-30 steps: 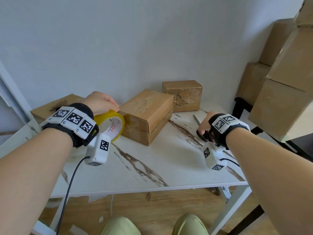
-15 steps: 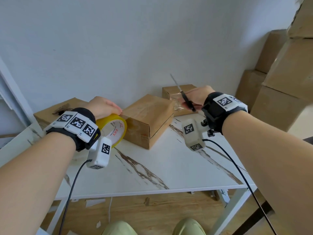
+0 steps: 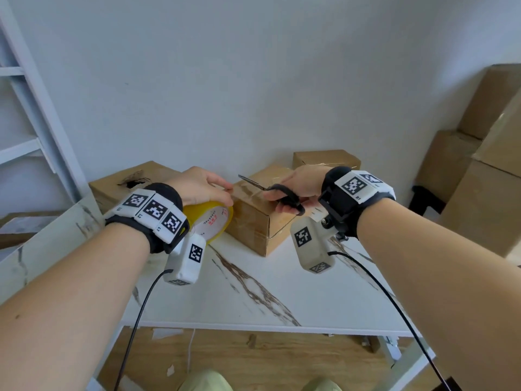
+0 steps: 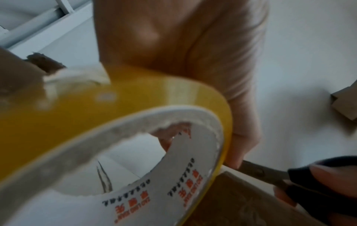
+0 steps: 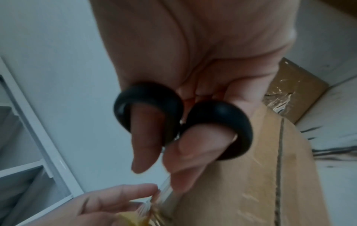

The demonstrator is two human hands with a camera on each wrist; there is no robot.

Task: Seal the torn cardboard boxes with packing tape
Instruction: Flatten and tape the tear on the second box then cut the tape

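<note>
A yellow roll of packing tape (image 3: 210,221) stands on edge against the left side of the middle cardboard box (image 3: 253,218). My left hand (image 3: 201,187) grips the roll (image 4: 119,110) from above, fingertips at the box's top edge. My right hand (image 3: 298,187) holds black-handled scissors (image 3: 270,190), a finger and the thumb through the loops (image 5: 181,122). The blades point left over the box top toward my left fingers (image 4: 257,171). A box with a torn hole (image 3: 132,179) lies at the far left, and a taped box (image 3: 324,159) sits behind.
The white marble-pattern table (image 3: 253,292) has bare room in front of the boxes. Large cardboard boxes (image 3: 485,170) are stacked at the right. A white shelf frame (image 3: 31,108) stands at the left. Cables hang from both wrist cameras.
My right hand lifted the scissors off the table's right side and carried them left over the middle box. The left hand stayed on the tape roll.
</note>
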